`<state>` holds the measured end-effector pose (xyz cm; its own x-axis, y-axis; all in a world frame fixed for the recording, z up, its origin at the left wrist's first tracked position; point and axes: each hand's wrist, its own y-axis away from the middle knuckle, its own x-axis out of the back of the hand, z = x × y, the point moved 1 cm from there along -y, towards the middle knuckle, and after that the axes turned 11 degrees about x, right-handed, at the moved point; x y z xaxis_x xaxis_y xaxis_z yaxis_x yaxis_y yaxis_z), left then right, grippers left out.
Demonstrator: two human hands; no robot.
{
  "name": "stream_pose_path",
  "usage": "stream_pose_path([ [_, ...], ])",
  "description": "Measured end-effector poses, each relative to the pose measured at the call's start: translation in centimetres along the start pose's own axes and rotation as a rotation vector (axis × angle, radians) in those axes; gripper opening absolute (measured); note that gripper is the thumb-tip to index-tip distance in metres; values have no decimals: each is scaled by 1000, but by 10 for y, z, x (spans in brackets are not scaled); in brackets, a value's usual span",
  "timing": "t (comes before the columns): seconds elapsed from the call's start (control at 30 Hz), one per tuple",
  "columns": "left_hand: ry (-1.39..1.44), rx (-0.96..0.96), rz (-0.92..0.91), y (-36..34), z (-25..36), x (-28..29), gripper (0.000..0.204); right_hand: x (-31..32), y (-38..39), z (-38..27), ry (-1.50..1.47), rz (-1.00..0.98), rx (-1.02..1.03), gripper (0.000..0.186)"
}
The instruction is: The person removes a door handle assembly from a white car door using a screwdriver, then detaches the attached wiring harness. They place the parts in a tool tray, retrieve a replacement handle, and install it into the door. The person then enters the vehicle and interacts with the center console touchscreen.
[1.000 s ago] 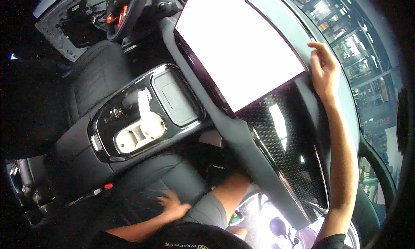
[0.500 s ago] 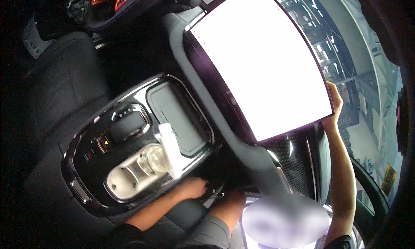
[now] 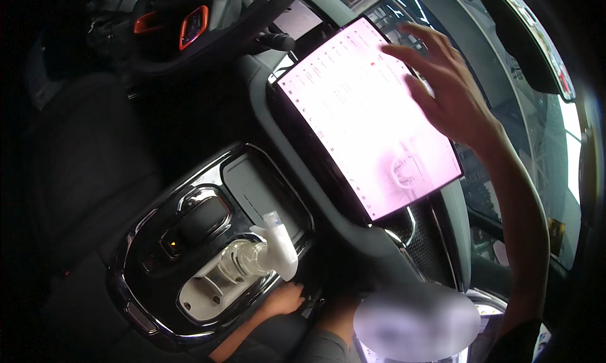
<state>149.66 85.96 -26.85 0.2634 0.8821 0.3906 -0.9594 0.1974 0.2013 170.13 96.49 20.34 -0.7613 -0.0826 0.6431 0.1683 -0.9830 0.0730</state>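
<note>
A large bright touchscreen (image 3: 372, 120) fills the upper middle, showing rows of small icons and a pale picture near its lower right. My right hand (image 3: 445, 85) hovers over its upper right part with fingers spread and nothing in them. Whether a fingertip touches the glass, I cannot tell. Low down, beside the centre console (image 3: 142, 262), is my left hand (image 3: 282, 300), its fingers curled in. What lies within them is hidden. In the console's pale cup holder (image 3: 201, 298) stands a clear round container (image 3: 241, 260) with a tilted white tube-like piece (image 3: 278, 248) at its top.
A dark steering wheel (image 3: 249, 32) and orange-rimmed parts (image 3: 194, 27) are at the upper left. The console carries a dark selector (image 3: 205, 216) and a grey tray (image 3: 255, 180). A lit device, partly under a blurred oval (image 3: 416, 322), sits at the bottom. Windshield glass spans the right.
My right hand has left the screen's lower right corner and moved up over its upper right. The blank white glare has given way to a visible display. The view has shifted a little.
</note>
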Motion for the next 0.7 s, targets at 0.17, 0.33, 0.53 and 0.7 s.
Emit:
stream_pose_path([
  [0.17,-24,-2,-39,1,3,7,39,-30,-44,-10,116,-116,-76,44],
  [0.33,-53,7,-40,1,5,11,40,-35,-56,-14,173,-272,-110,46],
  [0.53,-63,19,-59,2,4,9,41,-16,-64,6,-67,-9,-189,47],
  [0.7,-79,14,-36,3,3,7,41,-46,-56,-12,105,-179,-127,57],
])
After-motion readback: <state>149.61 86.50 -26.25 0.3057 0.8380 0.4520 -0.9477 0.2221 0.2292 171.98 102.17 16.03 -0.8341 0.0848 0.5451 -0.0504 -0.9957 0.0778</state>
